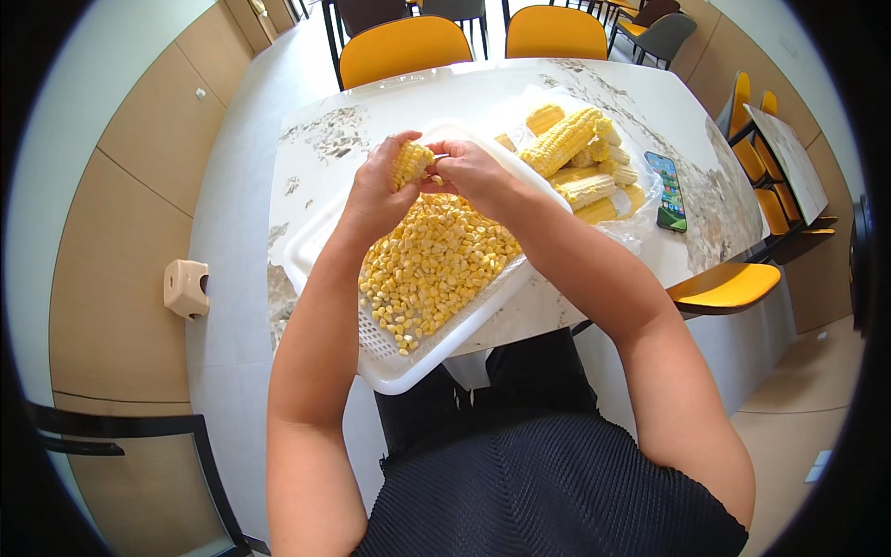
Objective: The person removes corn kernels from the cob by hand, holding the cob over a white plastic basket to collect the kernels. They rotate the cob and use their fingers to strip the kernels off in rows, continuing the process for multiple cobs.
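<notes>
My left hand is closed around a piece of corn cob with yellow kernels on it, held over a white plastic basket. Close against the cob's right side is my right hand, its thumb and fingers bent, with a few loose kernels at the fingertips. Whether those fingers grip the cob cannot be told. Loose corn kernels lie heaped in the perforated basket below both hands. Right of the basket, several corn cobs, some full of kernels and some largely stripped, are piled on a clear plastic bag.
The basket rests on a marble-patterned table and juts past its near edge. A smartphone with a lit screen lies right of the bag. Yellow chairs stand at the far side, another chair at the right. A small stool is on the floor at left.
</notes>
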A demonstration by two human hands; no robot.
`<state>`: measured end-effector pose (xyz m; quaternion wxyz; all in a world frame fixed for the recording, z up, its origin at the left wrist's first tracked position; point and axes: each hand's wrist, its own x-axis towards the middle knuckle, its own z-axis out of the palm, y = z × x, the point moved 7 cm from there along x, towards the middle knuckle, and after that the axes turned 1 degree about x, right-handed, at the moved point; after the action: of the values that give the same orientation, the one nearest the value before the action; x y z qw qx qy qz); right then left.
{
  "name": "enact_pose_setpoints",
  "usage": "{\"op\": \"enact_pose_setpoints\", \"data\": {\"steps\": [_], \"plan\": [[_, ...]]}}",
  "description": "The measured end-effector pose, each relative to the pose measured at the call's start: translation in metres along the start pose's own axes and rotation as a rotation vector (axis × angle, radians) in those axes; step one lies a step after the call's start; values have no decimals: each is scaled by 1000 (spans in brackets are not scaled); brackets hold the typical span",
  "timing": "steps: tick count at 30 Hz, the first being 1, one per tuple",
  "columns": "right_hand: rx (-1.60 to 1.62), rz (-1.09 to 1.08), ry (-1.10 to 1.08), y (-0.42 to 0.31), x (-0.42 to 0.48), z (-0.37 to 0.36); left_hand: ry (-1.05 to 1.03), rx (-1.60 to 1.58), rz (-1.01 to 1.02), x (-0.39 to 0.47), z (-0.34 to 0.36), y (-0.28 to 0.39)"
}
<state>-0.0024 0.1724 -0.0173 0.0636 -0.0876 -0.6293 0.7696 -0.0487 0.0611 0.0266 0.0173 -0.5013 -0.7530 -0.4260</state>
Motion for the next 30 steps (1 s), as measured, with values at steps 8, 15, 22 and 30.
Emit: {"op": "enact_pose_setpoints", "data": {"steps": [8, 15, 22, 30], "plan": [[226, -25, -177, -2, 2, 3, 9, -8, 38, 2, -3, 5], [136, 2, -108, -1, -2, 4, -16, 14, 67, 0, -1, 8], [142, 26, -137, 1, -2, 5, -53, 76, 122, -1, 6, 8], [317, 54, -205, -2, -3, 4, -51, 12, 41, 1, -1, 2]]}}
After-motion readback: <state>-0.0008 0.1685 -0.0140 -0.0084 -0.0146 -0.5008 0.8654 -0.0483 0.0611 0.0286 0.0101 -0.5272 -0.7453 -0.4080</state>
